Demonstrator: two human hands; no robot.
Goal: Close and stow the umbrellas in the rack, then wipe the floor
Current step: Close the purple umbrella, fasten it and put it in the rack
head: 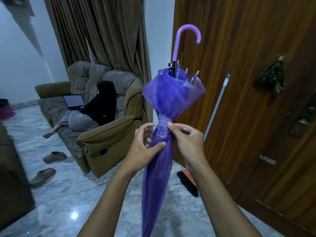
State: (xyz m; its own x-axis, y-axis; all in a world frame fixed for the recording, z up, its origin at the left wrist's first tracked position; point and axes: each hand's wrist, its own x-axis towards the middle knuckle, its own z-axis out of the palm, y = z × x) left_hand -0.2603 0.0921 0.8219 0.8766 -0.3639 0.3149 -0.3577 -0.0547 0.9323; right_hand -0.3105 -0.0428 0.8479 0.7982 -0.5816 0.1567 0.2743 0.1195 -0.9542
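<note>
A closed purple umbrella [159,177] stands upright in front of me, its curved lilac handle [179,41] at the top and its tip below the frame's bottom edge. A strap [165,120] cinches the canopy at mid height, and the fabric flares out above it. My left hand [145,147] grips the folded canopy just under the strap, thumb across the front. My right hand [186,142] pinches the strap's end from the right side. No umbrella rack is in view.
A wooden door [248,100] fills the right side, with a broom [188,183] leaning beside it. To the left a person sits with a laptop on a sofa [106,144]. Two shoes [47,166] lie on the glossy marble floor [68,202].
</note>
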